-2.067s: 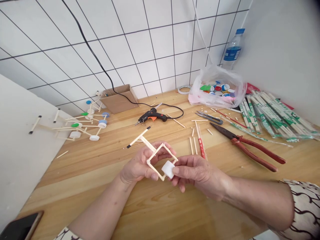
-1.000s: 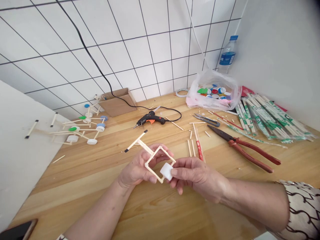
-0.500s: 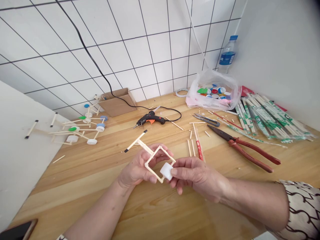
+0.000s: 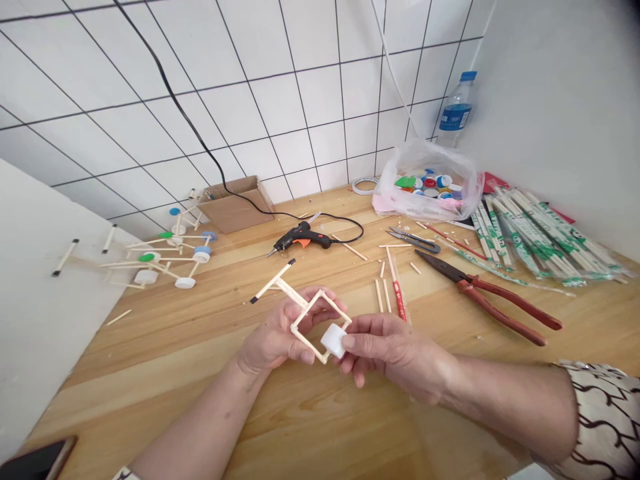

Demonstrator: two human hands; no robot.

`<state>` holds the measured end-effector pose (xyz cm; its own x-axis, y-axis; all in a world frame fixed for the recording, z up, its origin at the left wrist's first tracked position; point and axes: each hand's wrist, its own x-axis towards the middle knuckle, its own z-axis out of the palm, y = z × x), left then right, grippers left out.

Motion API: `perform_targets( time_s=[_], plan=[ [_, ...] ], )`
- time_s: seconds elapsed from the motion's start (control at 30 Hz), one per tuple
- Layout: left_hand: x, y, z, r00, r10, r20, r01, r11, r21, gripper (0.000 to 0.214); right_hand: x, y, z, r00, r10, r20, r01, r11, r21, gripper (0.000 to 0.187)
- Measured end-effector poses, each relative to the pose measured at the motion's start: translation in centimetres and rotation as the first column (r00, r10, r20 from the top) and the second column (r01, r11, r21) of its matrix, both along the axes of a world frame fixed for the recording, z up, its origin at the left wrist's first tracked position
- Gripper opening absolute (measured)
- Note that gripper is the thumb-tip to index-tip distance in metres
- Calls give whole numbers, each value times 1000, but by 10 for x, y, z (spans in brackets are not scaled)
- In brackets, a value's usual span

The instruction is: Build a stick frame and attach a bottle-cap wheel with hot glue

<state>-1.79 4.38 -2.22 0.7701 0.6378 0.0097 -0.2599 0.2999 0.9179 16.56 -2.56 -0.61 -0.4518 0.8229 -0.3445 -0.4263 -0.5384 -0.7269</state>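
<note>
My left hand (image 4: 275, 337) is closed on a small frame of wooden sticks (image 4: 306, 308). The frame has a square end and a T-shaped handle whose crossbar has black tips. Between the thumb and fingers of my right hand (image 4: 387, 350) is a white bottle cap (image 4: 333, 341), held against the square's near right side. Whether the cap is stuck to the stick cannot be seen. Beyond my hands lies a black glue gun (image 4: 303, 236). Cut stick pieces (image 4: 383, 295) and a stick in a red wrapper (image 4: 397, 293) rest just past my right hand.
Pliers with red handles (image 4: 505, 303) and thread snips (image 4: 413, 239) lie to the right, near wrapped chopsticks (image 4: 550, 233). A plastic bag (image 4: 400, 200) holds bottle caps, with a water bottle (image 4: 456, 113) behind. Several stick models with caps (image 4: 185, 283) and a cardboard box (image 4: 237, 212) stand left. A phone (image 4: 43, 461) sits at lower left.
</note>
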Motion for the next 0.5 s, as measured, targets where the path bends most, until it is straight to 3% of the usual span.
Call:
perform_targets(
  time_s=[0.5],
  plan=[
    [1, 1, 1, 1000, 18, 1, -18, 1000, -4, 62, 1, 2, -1, 1000, 14, -6, -14, 1000, 16, 27]
  ],
)
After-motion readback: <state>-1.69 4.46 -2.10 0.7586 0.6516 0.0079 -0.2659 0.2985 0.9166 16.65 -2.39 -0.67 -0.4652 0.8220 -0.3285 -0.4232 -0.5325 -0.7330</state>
